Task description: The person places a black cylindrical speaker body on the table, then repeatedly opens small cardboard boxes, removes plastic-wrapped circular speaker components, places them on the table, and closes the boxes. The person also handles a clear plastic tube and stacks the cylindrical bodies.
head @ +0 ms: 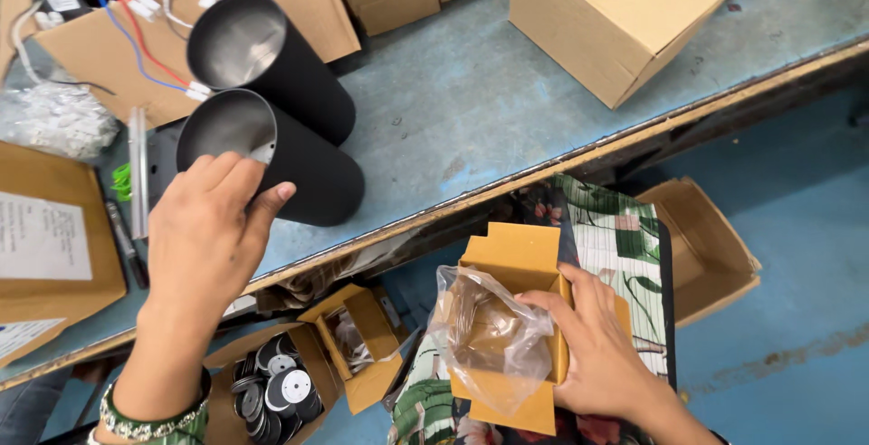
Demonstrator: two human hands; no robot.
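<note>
Two black cylinders lie on their sides on the blue-grey table (471,92), open ends toward me. My left hand (206,237) reaches to the nearer black cylinder (272,160), fingers at its rim; I cannot tell if it grips it. The farther black cylinder (272,56) lies just behind. My right hand (593,345) holds a clear plastic bag (489,336) at a small open cardboard box (511,268) resting on my lap below the table edge.
Closed cardboard boxes (615,10) stand at the back of the table, with red and blue wires (136,38) at back left. Below the table edge sit a box of round black and silver discs (272,391), a small open box (362,345) and an empty box (706,246).
</note>
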